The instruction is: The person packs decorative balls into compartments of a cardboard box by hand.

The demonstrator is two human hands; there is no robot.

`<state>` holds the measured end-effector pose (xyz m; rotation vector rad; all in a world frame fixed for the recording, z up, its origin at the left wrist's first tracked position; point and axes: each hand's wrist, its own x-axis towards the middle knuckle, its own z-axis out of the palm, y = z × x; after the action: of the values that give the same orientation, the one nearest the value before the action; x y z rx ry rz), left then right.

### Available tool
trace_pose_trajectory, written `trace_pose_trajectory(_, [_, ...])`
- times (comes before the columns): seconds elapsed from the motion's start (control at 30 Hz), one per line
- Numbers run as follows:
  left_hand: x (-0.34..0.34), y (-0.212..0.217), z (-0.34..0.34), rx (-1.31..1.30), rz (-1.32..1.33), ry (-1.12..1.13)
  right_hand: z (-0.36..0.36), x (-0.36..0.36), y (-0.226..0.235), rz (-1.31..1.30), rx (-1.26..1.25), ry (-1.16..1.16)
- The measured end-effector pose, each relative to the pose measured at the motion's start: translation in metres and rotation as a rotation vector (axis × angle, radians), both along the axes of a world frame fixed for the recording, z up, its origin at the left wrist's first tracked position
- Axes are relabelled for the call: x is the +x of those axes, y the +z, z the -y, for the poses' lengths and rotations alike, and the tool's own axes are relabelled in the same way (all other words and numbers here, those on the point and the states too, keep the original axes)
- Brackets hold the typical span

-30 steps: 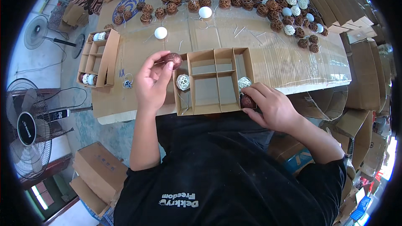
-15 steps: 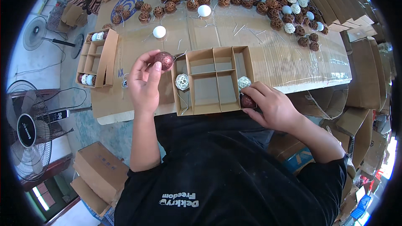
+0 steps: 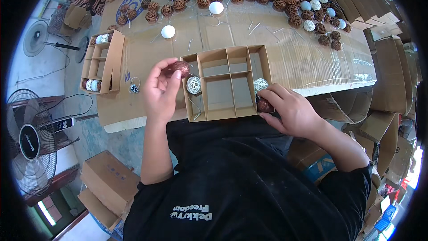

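Left hand (image 3: 161,90) pinched a round, glittery dark-red ball (image 3: 181,68) just above the divided cardboard box (image 3: 221,69), left end. Right hand (image 3: 290,109) closed on a similar red ball (image 3: 265,105) at its right corner. White woven ball (image 3: 193,85) inside.

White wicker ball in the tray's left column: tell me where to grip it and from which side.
Pinch the white wicker ball across its middle with fingertips, coming straight down from above. The divided cardboard tray walls it in at the sides and only the top is open; its woven weave probably gives fingertips purchase.
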<state>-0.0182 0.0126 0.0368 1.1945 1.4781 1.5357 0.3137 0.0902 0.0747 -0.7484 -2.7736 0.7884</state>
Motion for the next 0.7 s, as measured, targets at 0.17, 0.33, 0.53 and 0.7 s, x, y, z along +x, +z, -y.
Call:
trace_pose_trajectory(0.17, [0.010, 0.002, -0.009, -0.068, -0.340, 0.051, 0.001, 0.001, -0.001, -0.002, 0.007, -0.001])
trace_pose_trajectory(0.33, [0.013, 0.009, -0.020, -0.120, -0.578, 0.032, 0.000, 0.001, 0.001, 0.007, -0.001, 0.010])
trace_pose_trajectory(0.53, [0.010, 0.005, -0.023, -0.162, -0.539, 0.051, -0.001, 0.000, 0.000, -0.020, 0.007, 0.005])
trace_pose_trajectory(0.7, [0.012, 0.002, -0.011, -0.050, -0.672, 0.012, -0.003, 0.000, -0.002, -0.027, -0.036, -0.021])
